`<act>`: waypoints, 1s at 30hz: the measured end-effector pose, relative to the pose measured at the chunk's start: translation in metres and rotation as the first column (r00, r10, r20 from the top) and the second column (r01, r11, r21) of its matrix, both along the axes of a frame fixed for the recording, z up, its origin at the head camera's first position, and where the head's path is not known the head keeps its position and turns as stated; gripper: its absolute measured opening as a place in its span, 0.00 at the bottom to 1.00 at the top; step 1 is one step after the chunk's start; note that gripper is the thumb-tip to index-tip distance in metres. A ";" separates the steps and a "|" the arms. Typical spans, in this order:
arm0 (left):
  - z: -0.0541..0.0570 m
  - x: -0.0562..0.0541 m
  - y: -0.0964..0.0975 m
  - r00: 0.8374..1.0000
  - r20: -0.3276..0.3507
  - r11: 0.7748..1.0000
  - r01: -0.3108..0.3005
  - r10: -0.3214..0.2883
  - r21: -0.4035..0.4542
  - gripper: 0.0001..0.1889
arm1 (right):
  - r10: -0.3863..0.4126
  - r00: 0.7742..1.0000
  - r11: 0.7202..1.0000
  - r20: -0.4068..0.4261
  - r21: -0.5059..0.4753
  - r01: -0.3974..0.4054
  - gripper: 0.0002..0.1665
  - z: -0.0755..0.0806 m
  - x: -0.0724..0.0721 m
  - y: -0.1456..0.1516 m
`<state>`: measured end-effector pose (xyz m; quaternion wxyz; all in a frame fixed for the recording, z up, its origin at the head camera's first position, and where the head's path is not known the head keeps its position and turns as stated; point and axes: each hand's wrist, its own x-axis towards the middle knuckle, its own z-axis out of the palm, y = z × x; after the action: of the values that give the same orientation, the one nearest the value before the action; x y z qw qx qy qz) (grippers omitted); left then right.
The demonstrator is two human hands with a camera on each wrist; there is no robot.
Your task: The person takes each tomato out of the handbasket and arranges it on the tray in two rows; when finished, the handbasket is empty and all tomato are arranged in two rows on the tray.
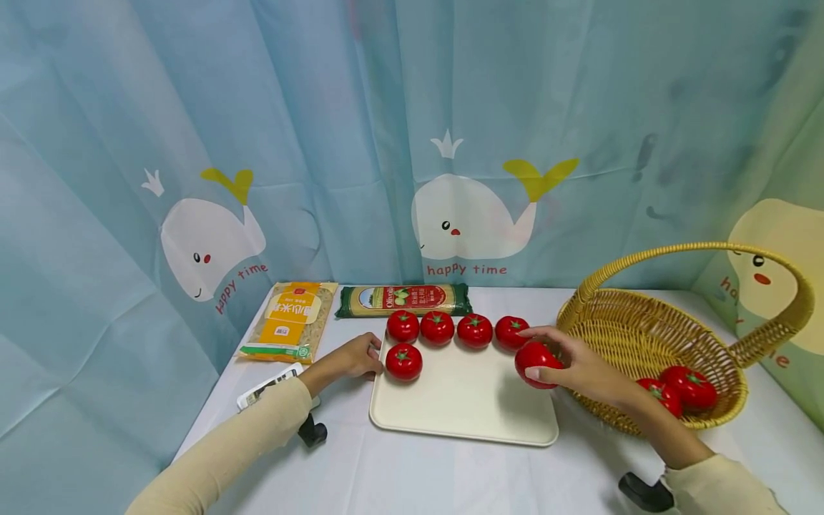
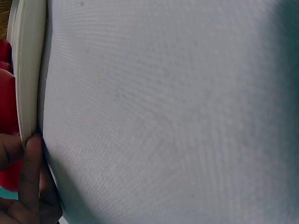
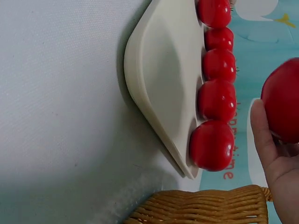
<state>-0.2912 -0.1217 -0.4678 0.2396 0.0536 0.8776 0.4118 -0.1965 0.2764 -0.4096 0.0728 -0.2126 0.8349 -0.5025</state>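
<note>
Right grip [image 1: 579,365] on tomato [image 1: 532,360], stem [image 1: 556,352] palm-side

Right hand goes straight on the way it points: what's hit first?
Probably the rightmost back-row tomato on the tray, met by the held tomato in the right hand. Height is unclear; the held one looks raised, so it might pass over.

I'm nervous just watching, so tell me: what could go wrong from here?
The held tomato looks smooth and glossy, so it might slip from the right fingers.

It is close to the rightmost tomato of the back row, so it could bump that one.

The left fingers pinch the edge of the tray; a sudden tug might set the front-left tomato rolling.
</note>
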 end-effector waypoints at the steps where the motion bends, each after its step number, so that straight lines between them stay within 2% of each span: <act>1: 0.000 0.000 0.000 1.000 -0.001 1.000 -0.002 0.002 -0.004 0.23 | -0.003 1.000 1.000 -0.005 0.006 0.003 0.32 -0.001 0.000 0.000; 10: 0.001 0.002 0.000 1.000 -0.005 1.000 -0.003 0.003 0.002 0.23 | 0.019 1.000 0.999 -0.024 0.042 -0.018 0.33 -0.006 -0.003 -0.004; 17: -0.001 0.001 -0.001 1.000 -0.010 1.000 0.002 -0.002 -0.001 0.23 | 0.086 0.995 0.996 -0.042 0.015 -0.085 0.32 -0.010 -0.005 -0.007; 21: -0.001 0.001 -0.001 1.000 -0.009 1.000 0.004 -0.004 0.006 0.23 | 0.133 0.988 0.991 -0.085 -0.001 -0.133 0.30 -0.012 -0.007 -0.011; 25: -0.001 0.001 -0.001 1.000 -0.009 1.000 0.001 -0.001 0.001 0.23 | 0.123 0.985 0.992 -0.120 0.043 -0.118 0.26 -0.012 -0.008 -0.016; 30: -0.001 0.001 -0.001 1.000 -0.014 1.000 0.000 0.000 0.004 0.23 | 0.066 0.996 0.996 -0.059 0.063 -0.063 0.24 -0.012 -0.008 -0.023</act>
<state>-0.2901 -0.1224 -0.4687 0.2334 0.0570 0.8783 0.4133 -0.2044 0.2535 -0.4212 0.0698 -0.2525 0.8443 -0.4675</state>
